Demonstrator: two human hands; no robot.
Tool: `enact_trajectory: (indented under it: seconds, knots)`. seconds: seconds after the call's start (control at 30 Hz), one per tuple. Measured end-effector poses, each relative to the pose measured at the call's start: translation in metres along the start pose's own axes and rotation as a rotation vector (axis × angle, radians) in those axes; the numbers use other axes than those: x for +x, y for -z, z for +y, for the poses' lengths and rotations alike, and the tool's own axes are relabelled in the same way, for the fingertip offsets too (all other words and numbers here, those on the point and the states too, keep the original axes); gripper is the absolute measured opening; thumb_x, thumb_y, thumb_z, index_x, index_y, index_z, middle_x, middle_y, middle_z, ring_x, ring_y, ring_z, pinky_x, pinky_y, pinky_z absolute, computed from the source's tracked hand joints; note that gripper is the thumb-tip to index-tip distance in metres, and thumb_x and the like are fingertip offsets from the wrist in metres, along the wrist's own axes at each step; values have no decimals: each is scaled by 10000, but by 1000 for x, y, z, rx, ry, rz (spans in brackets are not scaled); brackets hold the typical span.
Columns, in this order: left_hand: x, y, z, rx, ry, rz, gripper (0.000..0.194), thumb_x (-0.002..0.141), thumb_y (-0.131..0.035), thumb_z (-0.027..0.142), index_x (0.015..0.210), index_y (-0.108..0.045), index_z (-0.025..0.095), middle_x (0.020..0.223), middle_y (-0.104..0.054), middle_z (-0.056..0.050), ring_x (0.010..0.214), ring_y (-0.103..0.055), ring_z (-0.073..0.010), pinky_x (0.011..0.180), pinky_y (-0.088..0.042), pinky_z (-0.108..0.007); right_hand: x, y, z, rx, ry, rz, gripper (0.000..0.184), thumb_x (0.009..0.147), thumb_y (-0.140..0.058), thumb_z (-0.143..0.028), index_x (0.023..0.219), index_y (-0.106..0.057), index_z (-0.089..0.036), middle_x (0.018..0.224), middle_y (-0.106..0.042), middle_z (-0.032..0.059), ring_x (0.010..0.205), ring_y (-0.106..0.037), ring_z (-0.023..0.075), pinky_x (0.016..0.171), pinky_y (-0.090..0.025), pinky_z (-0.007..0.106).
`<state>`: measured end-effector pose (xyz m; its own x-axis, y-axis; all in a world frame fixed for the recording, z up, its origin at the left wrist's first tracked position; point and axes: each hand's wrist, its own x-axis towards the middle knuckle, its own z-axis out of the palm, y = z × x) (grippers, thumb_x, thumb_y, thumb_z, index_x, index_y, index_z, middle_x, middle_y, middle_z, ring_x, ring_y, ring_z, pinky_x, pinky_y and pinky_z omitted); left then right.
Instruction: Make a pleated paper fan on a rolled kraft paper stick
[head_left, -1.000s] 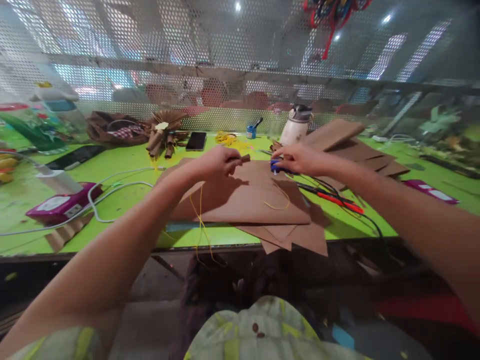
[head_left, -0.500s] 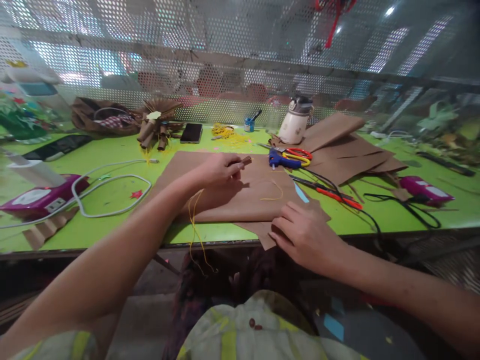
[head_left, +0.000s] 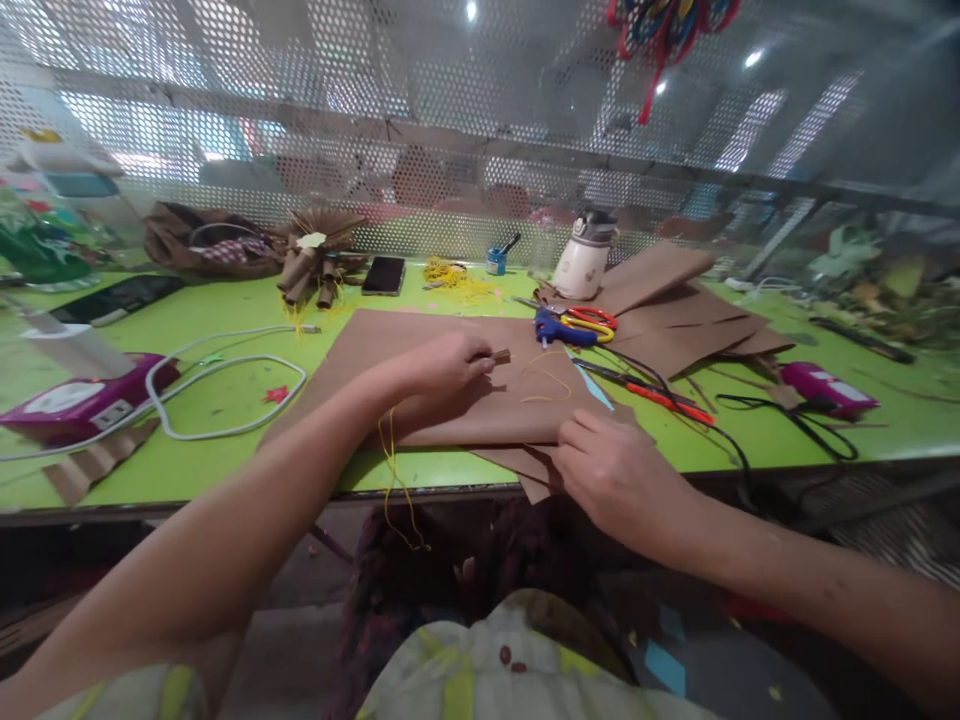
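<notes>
My left hand (head_left: pixel 454 362) is closed around a small folded piece of brown paper (head_left: pixel 502 356), whose end sticks out past the fingertips. Yellow string (head_left: pixel 391 450) hangs from beneath my left wrist over the table's front edge. Below that hand lies a large brown paper sheet (head_left: pixel 442 432). At the sheet's front right, my right hand (head_left: pixel 611 465) has its fingers curled together over the edge of the smaller brown paper pieces (head_left: pixel 517 460); its fingertips are partly hidden. A loose curl of yellow string (head_left: pixel 546 398) rests on the sheet between the hands.
Right of the sheet lie a blue glue gun (head_left: pixel 562 328), scissors (head_left: pixel 596 318), red-handled pliers (head_left: pixel 667 400) and stacked brown paper (head_left: pixel 675 325). Behind stand a flask (head_left: pixel 583 262) and a phone (head_left: pixel 383 276). A white cable (head_left: pixel 225 434) and purple power strip (head_left: pixel 97 400) are at left.
My left hand has shifted slightly down, still holding the folded paper. My right hand's fingers have drawn closer together at the paper's edge. The camera view has tilted up and turned slightly.
</notes>
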<state>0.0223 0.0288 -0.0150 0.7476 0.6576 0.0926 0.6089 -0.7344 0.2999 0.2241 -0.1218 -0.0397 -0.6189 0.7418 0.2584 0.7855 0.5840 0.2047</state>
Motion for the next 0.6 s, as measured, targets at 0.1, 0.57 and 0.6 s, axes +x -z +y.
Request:
enact_trajectory:
  seconds: [0.1,0.57,0.6]
  knots:
    - [0,-1,-2,-6,2,12,330,868,-380,356,858,-623,133,736,-637,-48,569,-469,-119,576,-328,-243,-9,6,10,154,21,69,209,860,-470,-96,688,-577,-148,740,-572,66,747,-475,185,670,-388,333]
    - [2,-11,-18,-190,57,121,266,829,-423,311,821,-633,149,754,-648,-60,612,-514,-143,582,-357,-244,25,39,109,1086,-761,780,188,734,-652,-353,797,-619,-180,685,-637,-8,556,-562,118,535,-456,246]
    - [3,-11,-21,-249,87,174,230,812,-452,299,786,-628,153,737,-650,-56,607,-518,-142,581,-361,-242,36,36,111,1046,-741,829,185,743,-638,-354,786,-609,-176,672,-627,-11,554,-555,116,530,-448,241]
